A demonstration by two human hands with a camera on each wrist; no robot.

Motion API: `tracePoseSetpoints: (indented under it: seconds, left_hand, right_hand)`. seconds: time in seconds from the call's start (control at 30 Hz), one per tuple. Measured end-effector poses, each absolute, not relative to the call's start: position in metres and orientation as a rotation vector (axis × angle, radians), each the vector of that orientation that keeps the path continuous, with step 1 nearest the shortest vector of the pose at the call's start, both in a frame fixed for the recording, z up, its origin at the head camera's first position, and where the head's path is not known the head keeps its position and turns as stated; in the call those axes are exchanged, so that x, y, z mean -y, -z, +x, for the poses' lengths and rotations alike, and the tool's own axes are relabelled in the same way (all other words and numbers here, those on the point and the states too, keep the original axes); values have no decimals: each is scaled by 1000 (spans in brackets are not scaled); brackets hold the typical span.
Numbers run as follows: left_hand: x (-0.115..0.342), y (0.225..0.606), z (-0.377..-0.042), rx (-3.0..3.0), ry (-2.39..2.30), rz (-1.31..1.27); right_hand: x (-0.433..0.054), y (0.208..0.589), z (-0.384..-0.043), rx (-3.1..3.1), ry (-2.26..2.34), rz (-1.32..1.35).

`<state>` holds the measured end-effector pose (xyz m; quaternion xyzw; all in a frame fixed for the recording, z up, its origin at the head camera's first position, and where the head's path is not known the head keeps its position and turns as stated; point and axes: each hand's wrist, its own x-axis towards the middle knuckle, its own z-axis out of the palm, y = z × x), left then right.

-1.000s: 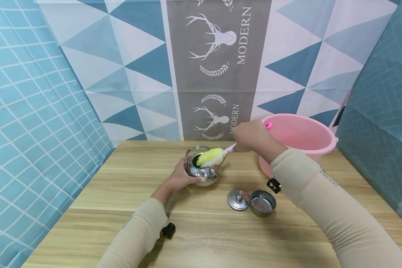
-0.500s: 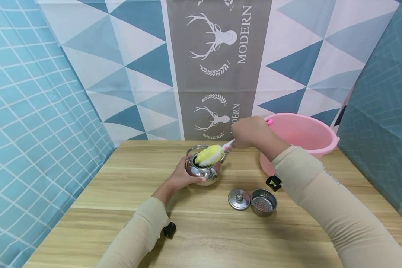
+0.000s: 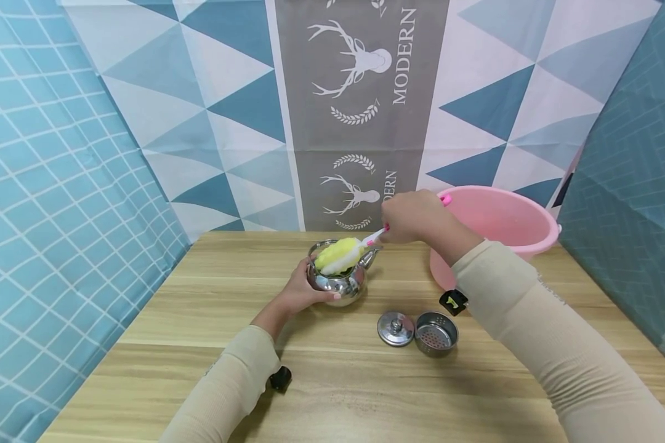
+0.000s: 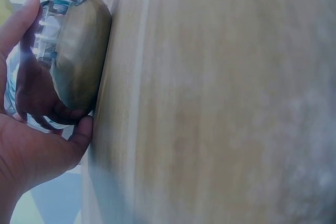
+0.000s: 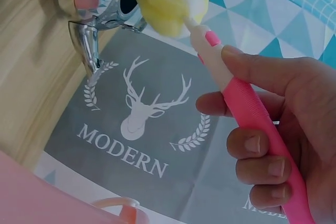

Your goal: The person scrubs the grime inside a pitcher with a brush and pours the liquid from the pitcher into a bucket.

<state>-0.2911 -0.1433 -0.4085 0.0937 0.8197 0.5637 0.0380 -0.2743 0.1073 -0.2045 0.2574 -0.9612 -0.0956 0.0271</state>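
A shiny metal teapot stands on the wooden table, its lid off and its spout to the right. My left hand grips it by the side, thumb at the front; in the left wrist view the thumb curves under the rounded body. My right hand holds a sponge bottle brush with a yellow and white head. Its pink handle is wrapped by my fingers in the right wrist view. The sponge head lies tilted at the teapot's mouth, covering most of the opening; how far it reaches inside is hidden.
The teapot lid and a perforated metal strainer lie side by side in front of the teapot. A large pink basin stands at the right, partly behind my right forearm. Patterned sheets form walls behind and at both sides.
The sponge head has shifted a little left and up at the teapot's mouth, and my right hand has risen slightly. My left hand and the teapot stay nearly in place.
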Motion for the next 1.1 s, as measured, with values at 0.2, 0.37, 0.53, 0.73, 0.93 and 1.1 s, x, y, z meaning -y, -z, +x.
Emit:
tracePoseSetpoints:
  seconds: [0.2, 0.37, 0.53, 0.73, 0.93, 1.1]
  left_hand:
    - [143, 408, -290, -2522, -1732, 275]
    - [141, 406, -286, -2540, -1746, 276]
    - [141, 407, -286, -2546, -1743, 285]
    - [141, 404, -287, -2523, -1742, 287]
    - [137, 383, -271, -2514, -1726, 285]
    - [140, 403, -284, -2529, -1767, 298]
  right_hand:
    - [-106, 208, -276, 3002, 269, 803]
    - [-104, 211, -277, 3020, 243, 798]
    - [-109, 213, -279, 3020, 215, 805]
    - [-122, 212, -280, 3033, 170, 752]
    - [-134, 212, -277, 3038, 57, 702]
    - [-146, 218, -273, 3064, -31, 656]
